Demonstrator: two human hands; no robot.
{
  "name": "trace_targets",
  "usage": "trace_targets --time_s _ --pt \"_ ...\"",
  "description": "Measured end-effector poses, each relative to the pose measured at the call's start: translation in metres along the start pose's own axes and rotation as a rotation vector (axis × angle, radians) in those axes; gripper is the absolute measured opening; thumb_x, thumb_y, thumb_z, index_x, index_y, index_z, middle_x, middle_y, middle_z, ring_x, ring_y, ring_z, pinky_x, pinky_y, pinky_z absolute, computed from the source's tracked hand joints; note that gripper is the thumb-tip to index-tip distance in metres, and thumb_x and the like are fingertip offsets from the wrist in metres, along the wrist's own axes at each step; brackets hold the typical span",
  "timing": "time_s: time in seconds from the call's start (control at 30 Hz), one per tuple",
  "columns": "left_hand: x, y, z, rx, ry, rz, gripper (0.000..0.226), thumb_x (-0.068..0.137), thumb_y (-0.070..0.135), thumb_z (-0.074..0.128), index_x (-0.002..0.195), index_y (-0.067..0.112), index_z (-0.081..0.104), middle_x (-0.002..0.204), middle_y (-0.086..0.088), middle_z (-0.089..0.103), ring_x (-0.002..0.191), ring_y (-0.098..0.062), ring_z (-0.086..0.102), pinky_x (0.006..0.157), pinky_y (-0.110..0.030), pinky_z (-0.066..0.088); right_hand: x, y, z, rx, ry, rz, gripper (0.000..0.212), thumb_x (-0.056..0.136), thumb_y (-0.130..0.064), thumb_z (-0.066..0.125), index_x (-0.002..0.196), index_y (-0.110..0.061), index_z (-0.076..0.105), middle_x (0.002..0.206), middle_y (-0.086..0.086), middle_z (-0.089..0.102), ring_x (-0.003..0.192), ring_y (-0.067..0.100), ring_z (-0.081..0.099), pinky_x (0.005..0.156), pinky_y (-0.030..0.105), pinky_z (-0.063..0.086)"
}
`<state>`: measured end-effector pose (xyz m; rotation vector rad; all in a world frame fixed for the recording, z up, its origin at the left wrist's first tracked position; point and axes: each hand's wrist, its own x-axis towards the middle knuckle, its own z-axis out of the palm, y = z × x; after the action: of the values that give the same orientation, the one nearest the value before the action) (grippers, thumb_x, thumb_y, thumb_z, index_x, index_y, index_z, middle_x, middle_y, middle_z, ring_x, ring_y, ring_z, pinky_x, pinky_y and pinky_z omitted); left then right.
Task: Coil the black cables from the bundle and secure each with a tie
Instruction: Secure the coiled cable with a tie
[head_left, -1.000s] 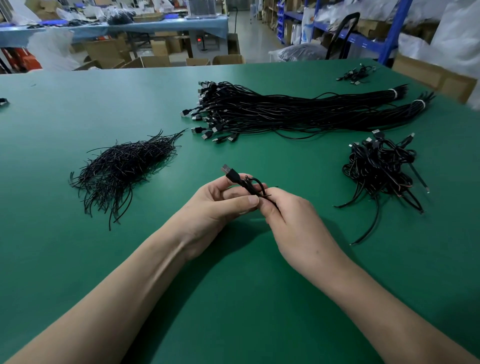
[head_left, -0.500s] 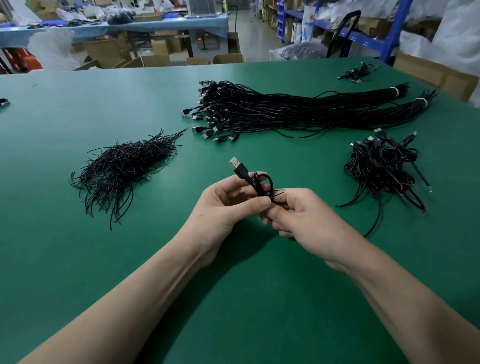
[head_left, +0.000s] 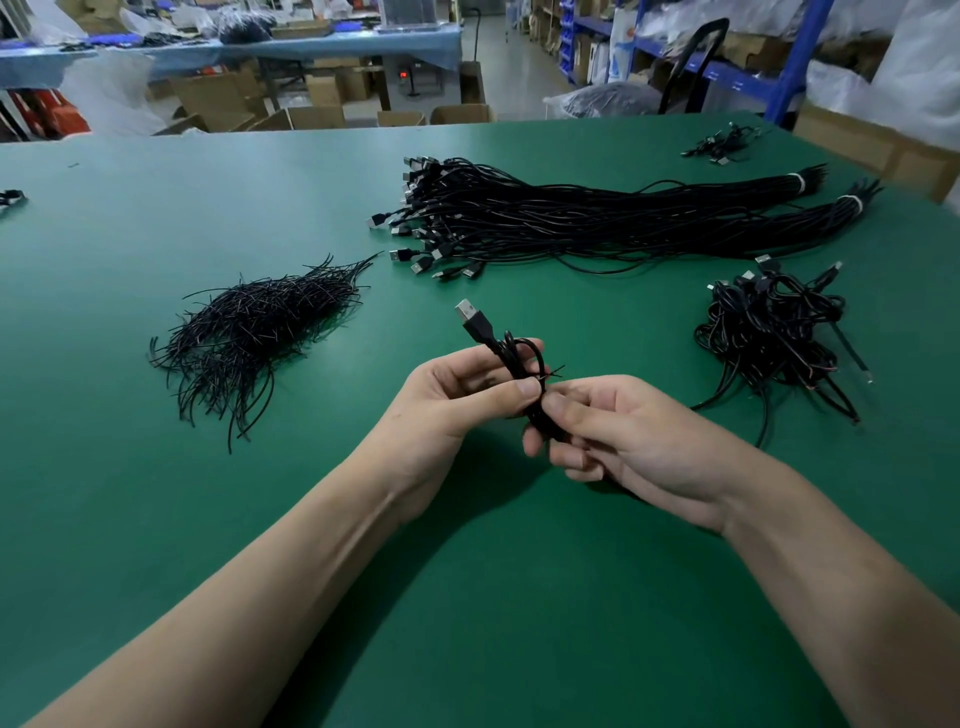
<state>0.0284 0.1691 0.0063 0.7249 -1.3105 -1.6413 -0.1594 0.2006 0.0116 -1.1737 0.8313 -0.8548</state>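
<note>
Our left thumb tip (head_left: 527, 387) & right thumb tip (head_left: 560, 404) meet on the small coiled black cable (head_left: 519, 358), pinching it mid-coil. The other fingers of both hands curl round it from behind & below. The left hand (head_left: 457, 395) grips the upper part and the right hand (head_left: 634, 436) the lower, both clamped on the one coil, held just above the table at centre of view.

The cable's black USB plug w/ silver metal tip (head_left: 470, 314) sticks up & away to the left. Two thin black tie ends (head_left: 557, 371) poke out on the right of the coil, just above our right thumb; can't tell how tightly they're twisted.

Under the hands is the flat green table mat (head_left: 467, 597).
- Left, well apart: a loose pile of thin black wire ties (head_left: 260, 327).
- Far side: the long bundle of straight black cables (head_left: 597, 218), plugs at its left end, white bands (head_left: 798, 182) round the right end.
- Right, near our right hand: a tangled heap of coiled black cables (head_left: 769, 332), one strand trailing toward the wrist.
- Far right corner: a small cluster of black cables (head_left: 722, 145).

Beyond the table are brown cardboard boxes (head_left: 311, 117) & blue metal shelving (head_left: 789, 67).
</note>
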Motion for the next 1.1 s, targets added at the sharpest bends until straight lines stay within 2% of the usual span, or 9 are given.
trace_targets --time_s 0.07,0.17,0.3,0.47,0.67,0.77,0.87,0.97,1.1 --pt "0.0000 -0.0009 0.0005 0.011 0.007 0.002 0.026 0.080 0.010 0.073 0.102 0.022 0.080 0.098 -0.003 0.076 0.085 -0.012 0.067 0.081 -0.020 0.052 0.0009 0.0024 -0.0009 0.027 -0.010 0.031 0.029 0.094 -0.027 0.057 0.108 -0.003 0.066 0.080 0.005 0.065 0.056 0.006 0.043 0.051 0.017 0.032" --pt "-0.0012 -0.0011 0.0018 0.085 -0.015 0.035 0.025 0.082 0.012 0.073 0.103 0.025 0.080 0.094 -0.007 0.073 0.077 -0.015 0.060 0.076 -0.021 0.051 0.0022 0.0055 0.0003 0.040 0.009 0.042 0.025 0.095 -0.027 0.058 0.100 -0.007 0.073 0.072 0.001 0.058 0.053 0.005 0.036 0.048 0.015 0.029" --pt "-0.0028 0.0016 -0.0011 0.160 -0.043 0.048 0.027 0.083 0.011 0.073 0.105 0.025 0.079 0.094 -0.007 0.074 0.076 -0.017 0.062 0.077 -0.021 0.053 0.0035 0.0074 0.0014 0.027 0.021 0.045 0.021 0.091 -0.030 0.063 0.087 -0.014 0.075 0.067 -0.002 0.054 0.049 0.004 0.033 0.045 0.014 0.027" --pt "-0.0028 0.0053 -0.0043 0.191 -0.068 0.015 0.026 0.083 0.011 0.074 0.105 0.023 0.079 0.094 -0.004 0.077 0.069 -0.012 0.063 0.076 -0.022 0.054 0.0024 0.0056 0.0029 0.018 0.004 0.063 0.020 0.089 -0.032 0.064 0.083 -0.016 0.076 0.065 -0.003 0.051 0.045 0.003 0.031 0.042 0.014 0.026" --pt "-0.0018 0.0057 0.0010 0.183 -0.031 0.045 0.022 0.085 0.014 0.074 0.102 0.026 0.080 0.096 -0.006 0.077 0.081 -0.013 0.067 0.076 -0.020 0.053 0.0022 0.0029 0.0014 0.096 0.009 0.071 0.019 0.092 -0.025 0.063 0.088 -0.014 0.078 0.069 0.001 0.061 0.048 0.005 0.043 0.044 0.015 0.036" --pt "-0.0010 0.0052 0.0031 0.138 -0.001 0.087 0.023 0.085 0.008 0.071 0.098 0.026 0.080 0.095 -0.002 0.078 0.084 -0.009 0.071 0.077 -0.017 0.053 0.0034 0.0019 0.0032 -0.158 0.124 -0.016 0.018 0.093 -0.027 0.065 0.095 -0.013 0.076 0.084 0.003 0.076 0.064 0.010 0.064 0.060 0.021 0.051" --pt "0.0000 0.0054 0.0003 0.130 0.066 0.086 0.022 0.082 0.011 0.073 0.097 0.025 0.080 0.094 0.001 0.077 0.091 -0.010 0.071 0.083 -0.016 0.052 0.0058 0.0012 0.0013 -0.498 0.359 -0.156 0.013 0.091 -0.024 0.072 0.104 -0.023 0.074 0.094 -0.005 0.077 0.083 0.007 0.073 0.079 0.024 0.056" --pt "0.0002 0.0045 -0.0023 0.114 0.077 0.048 0.021 0.081 0.012 0.074 0.098 0.022 0.080 0.094 -0.002 0.077 0.094 -0.014 0.072 0.085 -0.019 0.052 0.0043 0.0006 0.0000 -0.583 0.502 -0.366 0.021 0.088 -0.020 0.076 0.107 -0.029 0.071 0.089 -0.006 0.073 0.083 0.011 0.070 0.078 0.024 0.057" --pt "0.0000 0.0023 -0.0006 0.116 0.063 -0.003 0.019 0.079 0.014 0.074 0.097 0.021 0.077 0.092 -0.004 0.074 0.087 -0.015 0.070 0.085 -0.028 0.053 0.0030 0.0020 0.0035 -0.688 0.510 -0.512 0.025 0.087 -0.015 0.077 0.106 -0.029 0.069 0.087 -0.009 0.071 0.084 0.012 0.069 0.074 0.027 0.056"
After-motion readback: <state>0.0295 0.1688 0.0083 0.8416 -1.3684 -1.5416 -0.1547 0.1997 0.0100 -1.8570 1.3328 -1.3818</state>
